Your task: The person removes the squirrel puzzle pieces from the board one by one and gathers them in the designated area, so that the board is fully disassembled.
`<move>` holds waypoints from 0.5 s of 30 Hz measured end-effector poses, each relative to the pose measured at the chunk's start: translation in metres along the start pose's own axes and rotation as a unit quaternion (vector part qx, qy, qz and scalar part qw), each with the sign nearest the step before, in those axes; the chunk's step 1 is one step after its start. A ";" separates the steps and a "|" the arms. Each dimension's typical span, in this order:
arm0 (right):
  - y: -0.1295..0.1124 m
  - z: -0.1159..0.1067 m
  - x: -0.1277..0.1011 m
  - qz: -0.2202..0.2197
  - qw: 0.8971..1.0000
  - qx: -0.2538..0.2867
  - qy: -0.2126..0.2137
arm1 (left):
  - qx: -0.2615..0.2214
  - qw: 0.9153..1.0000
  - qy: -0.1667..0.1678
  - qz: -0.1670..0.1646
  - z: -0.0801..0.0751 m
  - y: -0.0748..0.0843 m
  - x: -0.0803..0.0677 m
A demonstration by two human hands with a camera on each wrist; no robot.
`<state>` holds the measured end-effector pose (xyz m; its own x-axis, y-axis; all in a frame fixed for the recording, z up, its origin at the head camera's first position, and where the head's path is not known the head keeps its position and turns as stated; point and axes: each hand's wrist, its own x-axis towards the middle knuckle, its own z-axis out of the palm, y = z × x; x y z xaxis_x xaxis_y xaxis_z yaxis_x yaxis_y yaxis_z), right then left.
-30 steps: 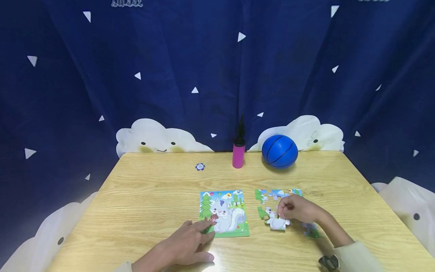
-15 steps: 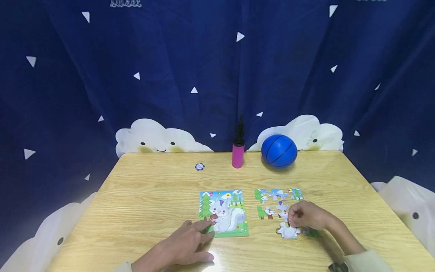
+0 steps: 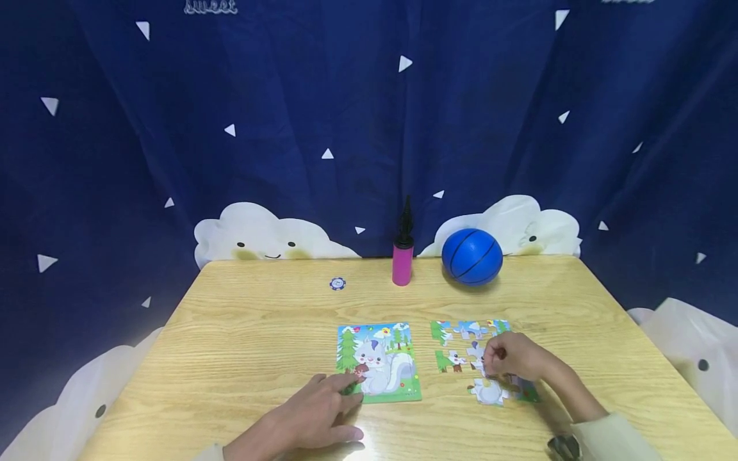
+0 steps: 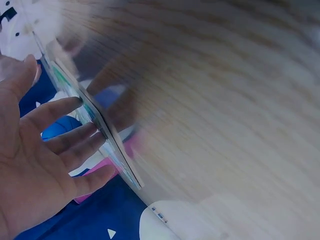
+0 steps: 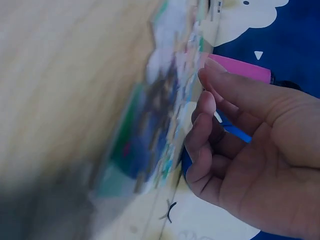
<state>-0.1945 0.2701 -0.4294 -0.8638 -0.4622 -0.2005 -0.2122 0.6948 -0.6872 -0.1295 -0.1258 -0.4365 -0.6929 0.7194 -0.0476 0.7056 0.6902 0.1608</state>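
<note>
My left hand rests its fingers on the lower left corner of a square squirrel picture board; its fingers are spread along the board's edge in the left wrist view. To the right of the board lie squirrel jigsaw pieces in loose rows. My right hand is over their right part, fingertips beside the piece with the purple ear tuft. A white-bodied jigsaw piece lies just below it. In the right wrist view the fingers are loosely curled, with no piece visible between thumb and forefinger.
Further back on the wooden table stand a pink hand pump with a black top and a blue ball. A poker chip lies left of the pump. A dark blue curtain hangs behind.
The right hand moved the white-bodied piece right and toward the lower row, then left it there and rose slightly to the middle row. The left hand has stayed on the board.
</note>
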 end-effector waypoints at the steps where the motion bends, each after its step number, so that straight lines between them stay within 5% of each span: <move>1: -0.002 0.000 0.003 -0.005 1.000 0.008 0.000 | -0.001 1.000 0.000 -0.001 0.000 0.000 0.000; 15: -0.053 0.032 0.057 -0.055 0.998 -0.006 -0.012 | -0.002 1.000 0.004 -0.005 -0.003 0.002 -0.002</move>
<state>-0.2178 0.1893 -0.4263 -0.8237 -0.5493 -0.1408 -0.3110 0.6452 -0.6978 -0.1269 -0.1264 -0.4331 -0.7009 0.7120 -0.0421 0.6982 0.6970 0.1636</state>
